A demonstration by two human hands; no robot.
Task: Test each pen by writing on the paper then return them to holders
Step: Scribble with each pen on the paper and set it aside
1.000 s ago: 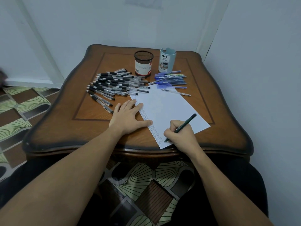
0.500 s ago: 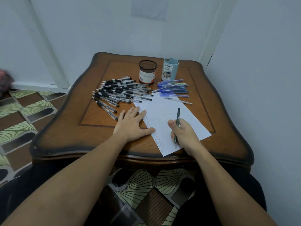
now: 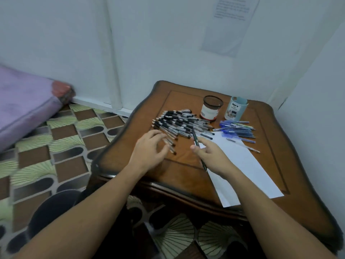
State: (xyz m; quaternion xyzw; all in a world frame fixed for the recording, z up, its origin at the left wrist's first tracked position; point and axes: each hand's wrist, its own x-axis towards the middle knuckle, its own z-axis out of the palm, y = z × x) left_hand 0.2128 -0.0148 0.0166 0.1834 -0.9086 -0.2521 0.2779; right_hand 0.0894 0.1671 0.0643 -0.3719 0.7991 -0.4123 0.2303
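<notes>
Dark green pen [image 3: 195,137] looks tested; the right hand [image 3: 212,156] pinches it at the left edge of the paper [image 3: 248,165]. The left hand [image 3: 149,148] has come off the paper edge, and its loose fingers [image 3: 157,134] now touch the black pens [image 3: 179,124]. Both hands are apart. Next the pen must go in 1 holder [image 3: 212,109] at the far side.

On the table [image 3: 183,171], a left holder [image 3: 211,109] and right holder [image 3: 235,109] stand behind a left pen pile [image 3: 179,124] and right pen pile [image 3: 239,129]; paper [image 3: 248,165] lies nearest.
</notes>
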